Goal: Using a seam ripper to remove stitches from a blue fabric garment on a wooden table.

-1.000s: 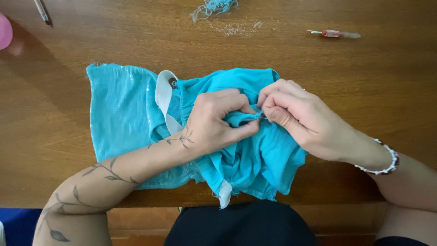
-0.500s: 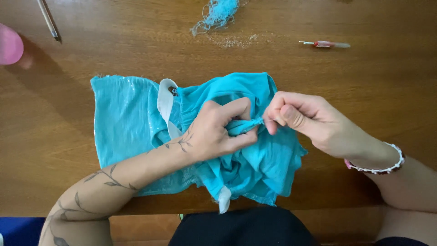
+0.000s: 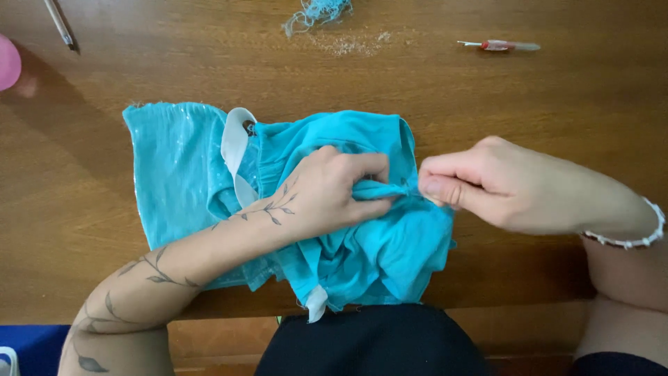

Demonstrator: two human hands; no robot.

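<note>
A fold of the turquoise garment (image 3: 376, 244) is pinched by the left hand (image 3: 334, 195); the right hand (image 3: 480, 184), clenched on something unseen, has been drawn away rightward.

Crumpled turquoise garment (image 3: 362, 244), white collar, bunched at wooden table's near edge

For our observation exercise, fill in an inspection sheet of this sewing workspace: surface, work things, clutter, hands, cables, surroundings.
Surface: brown wooden table, bare wood grain showing.
Work things: turquoise garment bunched at the table's near edge, with a white band.
Clutter: thread tuft, pale crumbs, red-handled small tool, pen-like stick, pink object at the left edge.
Hands: left hand pinches a fabric fold; right hand, fingers closed, pinches the cloth beside it.
Cables: nothing seen.
Surroundings: dark clothing below the table edge; blue patch.
</note>
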